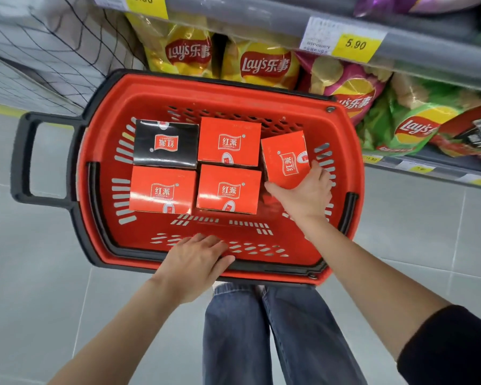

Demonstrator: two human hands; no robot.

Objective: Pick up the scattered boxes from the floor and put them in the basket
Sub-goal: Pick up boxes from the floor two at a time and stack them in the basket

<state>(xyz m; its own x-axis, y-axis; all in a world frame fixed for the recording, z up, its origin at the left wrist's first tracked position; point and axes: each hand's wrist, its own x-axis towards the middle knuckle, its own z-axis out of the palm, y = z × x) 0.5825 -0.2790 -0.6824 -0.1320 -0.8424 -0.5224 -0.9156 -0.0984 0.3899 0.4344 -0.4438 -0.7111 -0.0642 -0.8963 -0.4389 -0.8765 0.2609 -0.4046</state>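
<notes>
The right hand (306,195) is inside the red basket (178,87). Its fingers (318,166) and thumb pinch a tilted red box (285,159) by its lower end. That box stands on edge at the right end of the basket, leaning just beside the flat ones and not yet lying down. The left hand (195,262) rests on the near rim with its fingers fairly straight and spread over the edge, gripping nothing. It seems to be steadying the basket.

The step in hand looks like seating this box. To do it well, I would lower it into the free strip at the right and turn its printed face up like its neighbours. I would then square its side against theirs before the fingers let go. The gap looks narrow, so the box may have to sit on its side instead of flat. Forcing it could crush a corner or ride it up onto the next box.

There is one basket, with one black pull handle (22,159). It holds five boxes. One black box (165,143) lies at the far left, and three flat red boxes (229,141) fill the rest of a two-by-two block. The fifth is the tilted one in the hand. No box shows on the floor (39,273) in this view, so the task appears nearly done.
</notes>
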